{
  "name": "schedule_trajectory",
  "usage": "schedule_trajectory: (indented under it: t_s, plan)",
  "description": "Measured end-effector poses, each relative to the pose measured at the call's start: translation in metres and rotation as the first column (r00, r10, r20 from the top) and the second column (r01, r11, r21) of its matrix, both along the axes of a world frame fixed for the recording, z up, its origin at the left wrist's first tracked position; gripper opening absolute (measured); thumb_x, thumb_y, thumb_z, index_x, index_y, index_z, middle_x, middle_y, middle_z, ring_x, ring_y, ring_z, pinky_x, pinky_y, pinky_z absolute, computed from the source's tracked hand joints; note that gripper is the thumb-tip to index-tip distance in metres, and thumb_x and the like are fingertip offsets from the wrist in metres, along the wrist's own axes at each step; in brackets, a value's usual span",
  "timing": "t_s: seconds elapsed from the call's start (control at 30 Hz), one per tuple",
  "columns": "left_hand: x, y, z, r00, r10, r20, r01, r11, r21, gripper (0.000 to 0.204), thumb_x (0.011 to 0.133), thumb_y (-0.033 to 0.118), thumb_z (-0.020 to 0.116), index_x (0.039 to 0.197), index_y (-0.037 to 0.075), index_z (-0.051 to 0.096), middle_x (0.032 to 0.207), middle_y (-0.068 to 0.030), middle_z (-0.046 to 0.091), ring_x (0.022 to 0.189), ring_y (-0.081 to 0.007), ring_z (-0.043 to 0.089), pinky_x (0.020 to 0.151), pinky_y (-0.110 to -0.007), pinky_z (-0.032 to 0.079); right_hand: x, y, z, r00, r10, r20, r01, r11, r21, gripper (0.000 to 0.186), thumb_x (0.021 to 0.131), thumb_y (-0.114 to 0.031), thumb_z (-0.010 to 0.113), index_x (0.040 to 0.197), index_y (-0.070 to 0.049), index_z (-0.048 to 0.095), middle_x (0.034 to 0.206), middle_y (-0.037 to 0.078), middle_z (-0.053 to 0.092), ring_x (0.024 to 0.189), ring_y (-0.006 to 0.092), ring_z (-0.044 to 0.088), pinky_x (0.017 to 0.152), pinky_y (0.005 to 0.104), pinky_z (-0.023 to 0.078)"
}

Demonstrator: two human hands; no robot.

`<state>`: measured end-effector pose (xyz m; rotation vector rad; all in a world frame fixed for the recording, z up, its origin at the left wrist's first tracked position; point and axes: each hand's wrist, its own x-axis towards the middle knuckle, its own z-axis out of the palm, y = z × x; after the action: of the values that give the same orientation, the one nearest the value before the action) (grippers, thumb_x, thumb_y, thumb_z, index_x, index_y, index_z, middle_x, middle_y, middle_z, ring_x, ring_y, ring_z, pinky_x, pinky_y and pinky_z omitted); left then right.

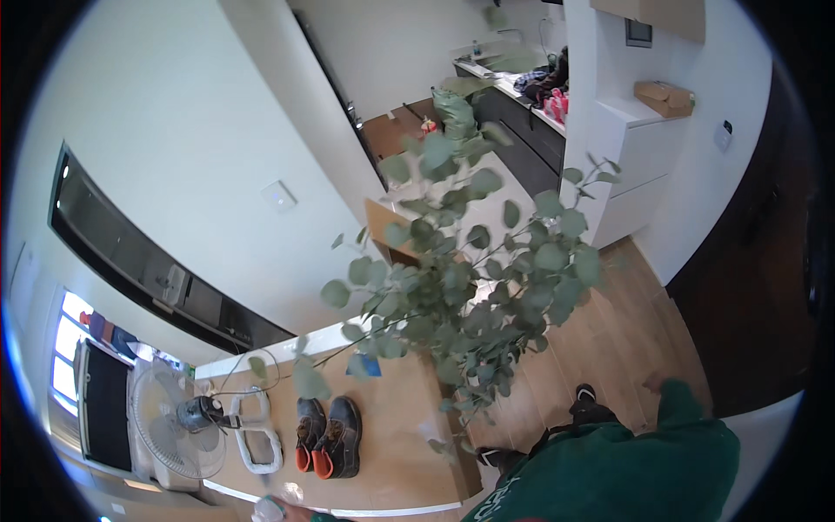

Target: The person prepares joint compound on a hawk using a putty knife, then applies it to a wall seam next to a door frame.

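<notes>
Left hand (297,512) holds translucent container (267,511), contents unclear.

On the near left, a fan (178,422) with a pale cage sits just beside a pair of dark boots (339,439) with orange linings, which stand on a brown tabletop (396,452); a small blue piece (365,365) lies beyond them. Farther left, a black screen (106,407) is near a bright window (66,352). A pale switch plate (279,197) is on the white wall (191,113). Far off, a green sack (456,113) is on the floor beside a dark counter (526,143) bearing pink items (557,105). On the far right, a cardboard box (664,98) rests on a white cabinet (639,152); nearer, there is a dark door (748,287) beside the wooden floor (644,304).
</notes>
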<state>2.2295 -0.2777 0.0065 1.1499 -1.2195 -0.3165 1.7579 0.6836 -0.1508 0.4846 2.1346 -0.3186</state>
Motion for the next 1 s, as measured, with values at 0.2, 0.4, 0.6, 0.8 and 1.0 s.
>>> schedule_trajectory:
  t_s: [0.2,0.4,0.6,0.8,1.0]
  plan:
    - [-0.108,0.262,0.131,0.986,-0.14,0.088,0.153,0.977,-0.15,0.062,0.079,0.025,0.082,0.129,0.001,0.053,0.112,-0.0153,0.066,0.101,-0.0278,0.065,0.09,-0.043,0.054,-0.045,0.089,-0.078,0.995,-0.052,0.083,0.06,0.993,-0.097,0.054,0.097,-0.041,0.06,0.135,-0.004,0.06,0.118,0.014,0.069,0.094,0.0239,0.068,0.084,0.0393,0.055]
    - [-0.296,0.496,0.178,0.548,-0.83,-0.102,0.834,0.532,0.148,0.07,0.072,0.023,0.088,0.128,0.002,0.051,0.114,-0.0132,0.064,0.104,-0.0248,0.064,0.094,-0.041,0.052,-0.163,0.136,-0.065,0.998,0.026,-0.056,-0.033,0.993,-0.115,0.062,0.097,-0.045,0.053,0.139,0.001,0.056,0.141,0.02,0.056,0.131,0.0331,0.053,0.111,0.0444,0.039]
    - [-0.47,0.66,0.154,-0.254,-0.882,-0.397,0.814,-0.417,0.404,0.079,0.065,0.021,0.094,0.128,0.002,0.05,0.116,-0.0111,0.063,0.107,-0.0218,0.063,0.097,-0.039,0.05,-0.271,0.107,0.02,0.853,-0.213,-0.476,-0.068,0.86,-0.506,0.059,0.091,-0.038,0.065,0.137,-0.001,0.056,0.132,0.02,0.063,0.123,0.0302,0.059,0.104,0.0388,0.046]
    - [-0.667,0.771,0.115,-0.443,-0.832,-0.334,0.689,-0.554,0.467,0.083,0.068,0.022,0.094,0.133,0.001,0.048,0.121,-0.0106,0.061,0.11,-0.0219,0.063,0.096,-0.038,0.05,-0.341,0.043,0.179,0.822,-0.468,-0.324,-0.18,0.327,-0.928,0.043,0.1,-0.024,0.064,0.136,-0.002,0.057,0.114,0.003,0.067,0.097,0.0107,0.061,0.083,0.0272,0.05]
    - [-0.833,0.787,0.071,-0.415,-0.807,-0.42,0.762,-0.56,0.324,0.059,0.073,0.014,0.088,0.122,0.004,0.056,0.11,-0.0063,0.067,0.1,-0.0174,0.065,0.089,-0.034,0.052,-0.408,0.054,0.275,0.69,-0.506,-0.518,-0.407,0.32,-0.855,0.041,0.1,-0.023,0.064,0.135,-0.002,0.057,0.119,0.004,0.066,0.106,0.0101,0.061,0.095,0.0277,0.048]
